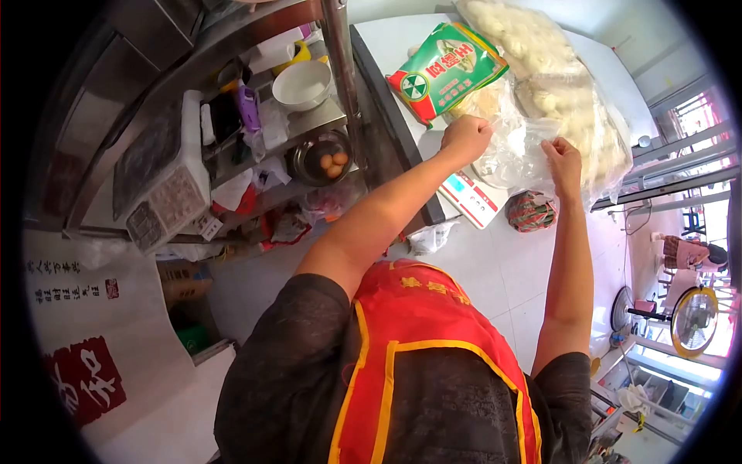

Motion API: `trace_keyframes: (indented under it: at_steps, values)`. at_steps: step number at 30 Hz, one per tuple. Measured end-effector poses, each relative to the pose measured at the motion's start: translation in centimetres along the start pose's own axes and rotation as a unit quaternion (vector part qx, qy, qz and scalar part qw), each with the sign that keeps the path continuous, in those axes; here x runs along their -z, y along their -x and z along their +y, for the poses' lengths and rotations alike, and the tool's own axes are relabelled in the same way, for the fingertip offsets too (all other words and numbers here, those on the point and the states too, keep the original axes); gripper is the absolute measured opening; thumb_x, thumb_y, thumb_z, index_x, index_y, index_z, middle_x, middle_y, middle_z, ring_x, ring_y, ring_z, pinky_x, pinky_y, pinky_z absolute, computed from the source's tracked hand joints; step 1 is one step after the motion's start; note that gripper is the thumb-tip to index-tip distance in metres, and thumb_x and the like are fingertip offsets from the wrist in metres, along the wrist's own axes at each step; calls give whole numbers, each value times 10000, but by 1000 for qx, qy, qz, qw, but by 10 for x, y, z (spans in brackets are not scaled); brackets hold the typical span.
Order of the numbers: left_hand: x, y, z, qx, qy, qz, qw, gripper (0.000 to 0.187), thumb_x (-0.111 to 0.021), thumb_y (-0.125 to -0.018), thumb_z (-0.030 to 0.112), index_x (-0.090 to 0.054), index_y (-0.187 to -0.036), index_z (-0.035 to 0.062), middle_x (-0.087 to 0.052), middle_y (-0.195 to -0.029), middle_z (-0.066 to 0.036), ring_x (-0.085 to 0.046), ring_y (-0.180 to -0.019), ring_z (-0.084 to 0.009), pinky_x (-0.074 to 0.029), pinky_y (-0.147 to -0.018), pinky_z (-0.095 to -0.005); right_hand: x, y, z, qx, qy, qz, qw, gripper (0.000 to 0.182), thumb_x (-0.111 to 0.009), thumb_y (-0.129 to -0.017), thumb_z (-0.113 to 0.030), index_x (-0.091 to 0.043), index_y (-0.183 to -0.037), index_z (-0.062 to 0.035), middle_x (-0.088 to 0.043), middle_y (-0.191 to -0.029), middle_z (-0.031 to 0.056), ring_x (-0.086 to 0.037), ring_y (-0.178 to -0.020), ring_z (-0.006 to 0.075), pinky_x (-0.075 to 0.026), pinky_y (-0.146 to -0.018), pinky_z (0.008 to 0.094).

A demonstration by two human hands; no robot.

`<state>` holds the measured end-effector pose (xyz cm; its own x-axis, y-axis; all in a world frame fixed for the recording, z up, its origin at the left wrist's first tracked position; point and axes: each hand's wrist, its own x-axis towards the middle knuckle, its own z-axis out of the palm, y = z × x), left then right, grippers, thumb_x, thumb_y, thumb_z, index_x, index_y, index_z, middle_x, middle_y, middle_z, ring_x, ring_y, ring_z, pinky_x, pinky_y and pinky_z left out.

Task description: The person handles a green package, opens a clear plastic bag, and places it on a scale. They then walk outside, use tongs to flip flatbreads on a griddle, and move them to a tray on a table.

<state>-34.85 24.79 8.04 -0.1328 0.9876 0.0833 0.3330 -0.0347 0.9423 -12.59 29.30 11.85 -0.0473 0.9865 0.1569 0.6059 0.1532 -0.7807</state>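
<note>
A clear plastic bag (516,158) is stretched between my two hands above the end of a white digital scale (478,203). My left hand (467,139) is closed in a fist on the bag's left side. On its right edge, my right hand (564,161) pinches the film between thumb and fingers. Just beyond my left hand lies a green, white and red printed packet (450,71). Large clear bags filled with pale, lumpy food (568,100) lie beyond my right hand.
At left, a metal shelf holds a white bowl (301,85) and a dark pan with several eggs (334,164). A round, wrapped bundle (532,211) shows beside the scale. A fan (693,321) stands at right, and a person (692,254) is in the background.
</note>
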Motion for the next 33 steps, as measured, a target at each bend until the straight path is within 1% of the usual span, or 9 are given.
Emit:
trace_keyframes:
  at_steps: [2,4,10,13,19,25,29,31,33]
  values:
    - [-2,0,2,-2,17,3,1000,307,-542,-840,254,-568,-639,23,-525,-530,-57,-561,-512,-149,-420,-532,-312,3,-4,-2,-5,-29,-8,1000,213,-639,-801,-160,-557,-694,5,-482,-598,-20,-389,-566,71,-336,-520,258]
    - [-3,0,4,-1,18,7,1000,309,-541,-842,246,-556,-629,22,-512,-523,-52,-563,-502,-141,-420,-521,-311,4,-7,0,-3,-27,-11,1000,211,-639,-802,-159,-555,-693,2,-477,-596,-21,-386,-567,69,-334,-521,258]
    - [-3,6,2,12,-5,3,1000,322,-550,-849,270,-572,-641,25,-543,-527,-78,-593,-492,-166,-444,-527,-317,-1,-6,6,-7,-23,-25,999,200,-636,-802,-158,-552,-695,-11,-468,-592,-24,-386,-575,68,-331,-526,255]
    - [-1,9,5,35,8,-12,999,324,-556,-851,279,-583,-654,23,-560,-533,-78,-605,-505,-171,-454,-537,-313,-4,-8,11,-1,-22,-28,999,202,-636,-801,-158,-548,-692,-12,-462,-590,-26,-385,-576,69,-328,-526,254]
    - [1,12,10,43,21,-21,999,324,-556,-852,287,-596,-668,23,-565,-533,-68,-608,-508,-163,-458,-542,-313,-5,-7,5,-4,-18,-26,999,212,-637,-798,-160,-536,-683,-13,-453,-590,-26,-384,-573,71,-328,-526,252]
    - [0,15,6,46,2,-23,999,310,-561,-848,294,-612,-695,29,-572,-539,-70,-604,-507,-168,-461,-561,-315,-7,-7,10,-15,-16,-29,999,202,-638,-797,-161,-549,-691,-14,-451,-589,-24,-385,-571,72,-332,-529,256]
    - [-1,15,6,52,9,-6,999,286,-563,-841,276,-621,-726,21,-590,-584,-95,-617,-572,-194,-463,-585,-319,-11,-11,23,13,-35,-32,999,179,-635,-808,-162,-568,-717,-23,-467,-596,-27,-396,-553,65,-336,-511,253]
    - [-4,16,5,39,15,16,999,270,-565,-836,262,-625,-739,16,-603,-615,-112,-624,-613,-211,-466,-603,-321,-12,-4,10,-17,-84,-56,995,163,-630,-819,-163,-581,-741,-28,-489,-608,-26,-411,-539,60,-339,-493,241]
    - [-5,14,4,33,2,11,999,230,-567,-827,237,-638,-808,19,-623,-679,-123,-624,-646,-229,-469,-620,-324,-17,3,-1,-29,-109,-71,991,150,-626,-828,-162,-592,-763,-31,-510,-619,-25,-422,-527,57,-341,-477,231]
